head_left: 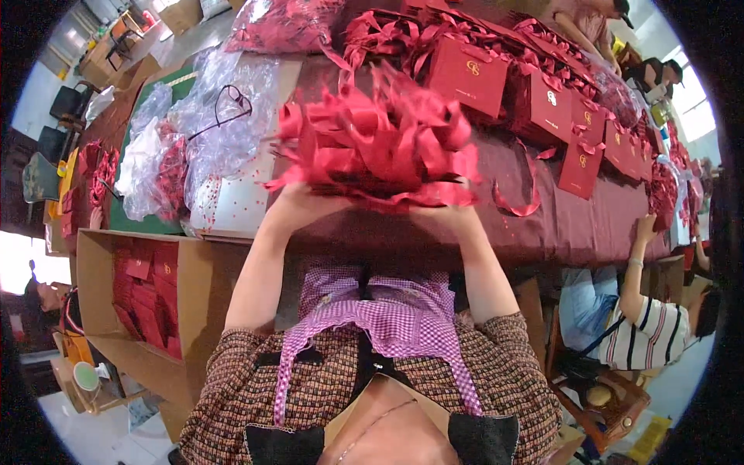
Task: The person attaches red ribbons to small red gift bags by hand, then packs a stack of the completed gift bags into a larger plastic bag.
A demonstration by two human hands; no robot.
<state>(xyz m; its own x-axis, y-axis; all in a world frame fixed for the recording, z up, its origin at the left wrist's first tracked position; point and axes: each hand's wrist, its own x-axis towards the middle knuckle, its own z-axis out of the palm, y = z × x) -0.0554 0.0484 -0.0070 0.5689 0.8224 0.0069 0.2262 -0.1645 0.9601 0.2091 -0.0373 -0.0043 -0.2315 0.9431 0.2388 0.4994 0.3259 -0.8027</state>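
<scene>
You mid-carry: left hand and right hand closed under red bag stack, fingers mostly hidden. Stack lifted over table. Next likely needs level set-down, ribbons clear.

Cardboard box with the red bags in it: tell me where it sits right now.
In the head view the open cardboard box sits low on the person's left, below the table edge, beside the left forearm and under the crumpled clear plastic wrap.

Long maroon-covered table, pale floor, bright windows.
</scene>
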